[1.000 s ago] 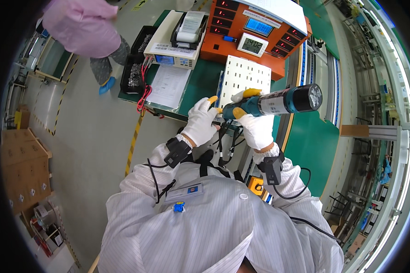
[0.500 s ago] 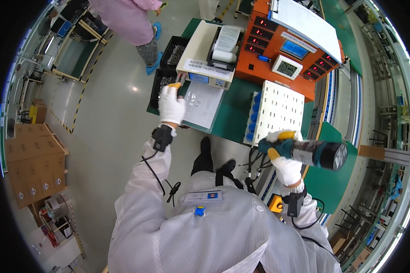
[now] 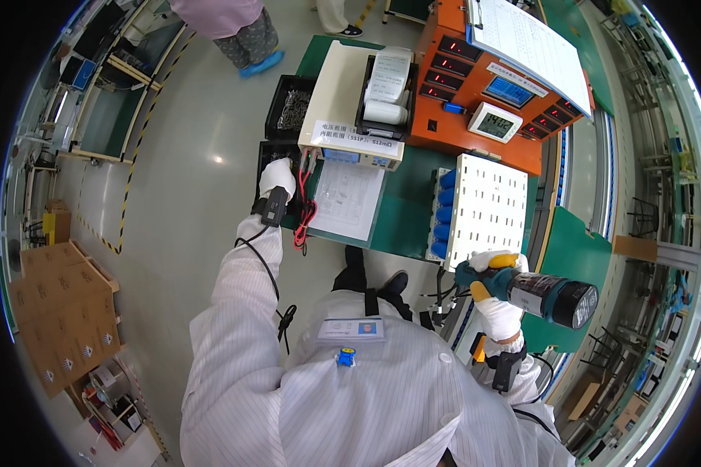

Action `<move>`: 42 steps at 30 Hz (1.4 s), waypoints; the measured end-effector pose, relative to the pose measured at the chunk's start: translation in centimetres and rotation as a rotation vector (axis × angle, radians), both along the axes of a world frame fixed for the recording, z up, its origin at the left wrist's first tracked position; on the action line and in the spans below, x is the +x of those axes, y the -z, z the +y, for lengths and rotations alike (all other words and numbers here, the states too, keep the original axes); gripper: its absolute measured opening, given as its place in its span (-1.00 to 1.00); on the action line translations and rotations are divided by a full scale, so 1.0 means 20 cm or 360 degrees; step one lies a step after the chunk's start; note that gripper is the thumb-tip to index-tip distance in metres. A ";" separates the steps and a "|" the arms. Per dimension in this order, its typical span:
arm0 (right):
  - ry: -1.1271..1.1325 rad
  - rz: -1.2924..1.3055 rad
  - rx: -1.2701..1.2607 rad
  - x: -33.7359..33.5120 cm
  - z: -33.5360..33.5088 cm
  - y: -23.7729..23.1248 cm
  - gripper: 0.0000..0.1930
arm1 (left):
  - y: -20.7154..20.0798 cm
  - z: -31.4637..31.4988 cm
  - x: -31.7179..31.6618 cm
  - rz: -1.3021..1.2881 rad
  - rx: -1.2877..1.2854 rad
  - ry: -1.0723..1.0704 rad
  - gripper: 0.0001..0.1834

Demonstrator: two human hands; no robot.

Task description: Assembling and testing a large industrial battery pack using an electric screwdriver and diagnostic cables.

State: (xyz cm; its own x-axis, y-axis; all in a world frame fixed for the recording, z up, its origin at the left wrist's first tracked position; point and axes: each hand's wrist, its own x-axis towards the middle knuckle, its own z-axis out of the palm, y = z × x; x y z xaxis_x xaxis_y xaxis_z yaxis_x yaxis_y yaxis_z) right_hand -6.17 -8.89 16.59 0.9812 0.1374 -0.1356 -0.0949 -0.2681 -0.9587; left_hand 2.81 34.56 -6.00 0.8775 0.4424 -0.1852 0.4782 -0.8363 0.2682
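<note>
My left hand point(image 3: 277, 178), in a white glove, reaches into the nearer black bin point(image 3: 263, 175) beside the cream test meter point(image 3: 314, 142). Its fingers are hidden from view there. Small metal pieces, likely screws point(image 3: 294, 107), fill the farther bin. My right hand point(image 3: 497, 310), gloved in white with yellow fingertips, is wrapped around a teal and black cordless power tool point(image 3: 531, 293). That tool is at the near right corner of a white slotted panel point(image 3: 487, 210), with blue cylinders point(image 3: 444, 212) along its left side.
An orange instrument cabinet point(image 3: 452, 117) stands at the back of the green table point(image 3: 413, 187), with a clipboard point(image 3: 522, 39) on top. Red test leads point(image 3: 305, 218) hang beside a paper sheet point(image 3: 349, 198). Another person point(image 3: 237, 35) stands beyond the bins. Cartons point(image 3: 66, 303) are stacked at left.
My left hand has left the red leads at the meter's front and gone left into the nearer bin. The power tool has shifted slightly down with my right hand. The other person has moved away.
</note>
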 end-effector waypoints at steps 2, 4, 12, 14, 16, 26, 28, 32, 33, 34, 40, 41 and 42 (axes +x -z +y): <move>0.0034 -0.0038 -0.0002 0.01 0.02 -0.01 -0.70 | -0.03 0.01 -0.02 -0.0019 0.0041 0.0082 -0.69; 0.0014 0.0048 0.0067 0.01 0.04 -0.04 -0.71 | -0.04 0.05 -0.04 -0.0158 0.0051 0.0122 -0.71; -0.0021 -0.0050 -0.0149 0.02 -0.05 -0.08 -0.64 | -0.45 -0.07 0.01 -0.0617 -0.0069 0.0186 -0.70; -0.0001 -0.0244 0.0421 0.06 -0.04 -0.15 -0.52 | -0.64 -0.22 -0.02 -0.0749 -0.0377 0.0335 -0.75; -0.0054 -0.0486 0.0747 0.11 -0.06 -0.19 -0.49 | -0.66 -0.37 -0.04 -0.0852 -0.0816 0.0597 -0.86; -0.0168 -0.0864 0.1083 0.25 -0.31 -0.28 -0.32 | -0.84 -1.42 -0.07 -0.1138 -0.1194 0.1414 -0.80; -0.0196 -0.0864 0.1058 0.27 -0.41 -0.26 -0.30 | -0.84 -1.53 -0.06 -0.1135 -0.1154 0.1485 -0.79; -0.0099 -0.0872 0.1016 0.31 -0.55 -0.25 -0.33 | -0.84 -1.69 0.00 -0.0995 -0.1185 0.1444 -0.79; -0.0090 -0.0840 0.1046 0.33 -0.58 -0.24 -0.34 | -0.85 -1.72 0.01 -0.0981 -0.1184 0.1452 -0.79; -0.0081 -0.0808 0.1076 0.35 -0.61 -0.24 -0.35 | -0.86 -1.76 0.03 -0.0973 -0.1169 0.1453 -0.80; -0.0129 -0.0657 0.1220 0.50 -0.81 -0.23 -0.55 | -0.84 -1.92 0.12 -0.0940 -0.1135 0.1482 -0.81; -0.0308 -0.0647 0.1171 0.53 -0.85 -0.21 -0.56 | -0.83 -1.93 0.13 -0.0846 -0.1097 0.1607 -0.81; -0.0488 -0.0638 0.1120 0.57 -0.88 -0.20 -0.56 | -0.82 -1.94 0.14 -0.0750 -0.1057 0.1728 -0.80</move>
